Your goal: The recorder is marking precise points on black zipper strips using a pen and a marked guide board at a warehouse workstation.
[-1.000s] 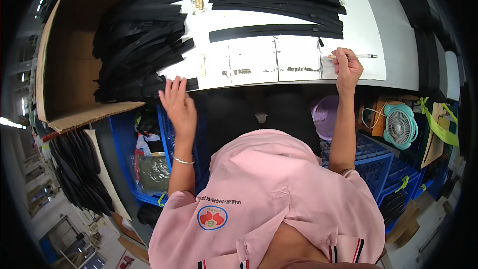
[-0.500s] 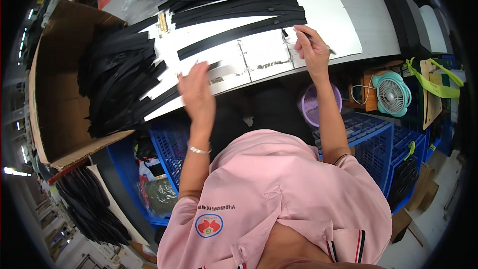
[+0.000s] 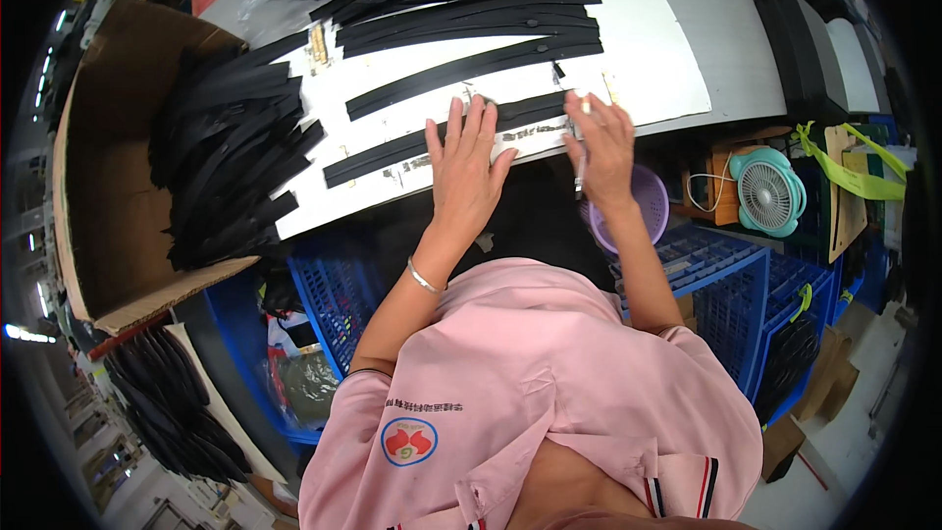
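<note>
There's one pen [image 3: 580, 173], one fan [image 3: 770, 189], one bracelet [image 3: 423, 277].

Grey floor [image 3: 852, 422] at right; bright strip light [image 3: 27, 335] far left

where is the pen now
In the head view, the pen is right of centre, in the right hand, by the right end of the black strip under the left hand.

Passage: white board [image 3: 659, 61], right end | blocked left: cardboard box [image 3: 116, 103] | blocked far: black strips [image 3: 471, 20]
</note>
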The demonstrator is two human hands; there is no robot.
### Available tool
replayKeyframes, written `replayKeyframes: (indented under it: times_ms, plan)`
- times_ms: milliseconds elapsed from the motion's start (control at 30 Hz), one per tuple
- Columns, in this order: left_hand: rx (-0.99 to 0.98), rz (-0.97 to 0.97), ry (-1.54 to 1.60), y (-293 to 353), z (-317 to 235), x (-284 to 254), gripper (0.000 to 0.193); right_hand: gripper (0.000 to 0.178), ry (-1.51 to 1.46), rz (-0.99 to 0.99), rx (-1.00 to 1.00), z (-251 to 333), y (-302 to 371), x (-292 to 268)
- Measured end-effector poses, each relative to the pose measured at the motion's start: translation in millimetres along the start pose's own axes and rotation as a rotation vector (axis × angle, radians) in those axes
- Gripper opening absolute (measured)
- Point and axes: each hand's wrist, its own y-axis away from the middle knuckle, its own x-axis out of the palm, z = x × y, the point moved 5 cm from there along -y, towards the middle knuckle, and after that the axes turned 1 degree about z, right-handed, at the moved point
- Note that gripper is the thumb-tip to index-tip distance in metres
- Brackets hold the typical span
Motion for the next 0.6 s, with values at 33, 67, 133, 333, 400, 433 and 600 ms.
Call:
replayKeyframes:
  times_ms: [33, 67, 133, 333, 400, 433, 600]
  plan:
    - [-0.012, -0.004, -0.007, 6, 5, -3, 0.064, 0.052, 0.042, -0.024, -0.001, -8, 2, -3]
    - [-0.038, 0.002, -0.041, 12, 10, -6, 0.064, 0.051, 0.085, -0.050, 0.020, -17, 4, -6]
    - [-0.100, -0.010, -0.062, 23, 19, -13, 0.064, 0.050, 0.144, -0.078, 0.050, -30, 4, -16]
    - [-0.260, -0.075, -0.167, 57, 55, -40, 0.064, 0.044, 0.116, -0.114, -0.002, -28, 8, -11]
    - [-0.330, -0.109, -0.189, 67, 72, -50, 0.062, 0.045, 0.115, -0.134, 0.025, -27, 8, -11]
    - [-0.337, -0.112, -0.190, 71, 78, -52, 0.062, 0.045, 0.112, -0.131, 0.019, -27, 7, -11]
    - [-0.327, -0.131, -0.173, 78, 86, -53, 0.062, 0.039, 0.134, -0.124, 0.048, -10, -8, -16]
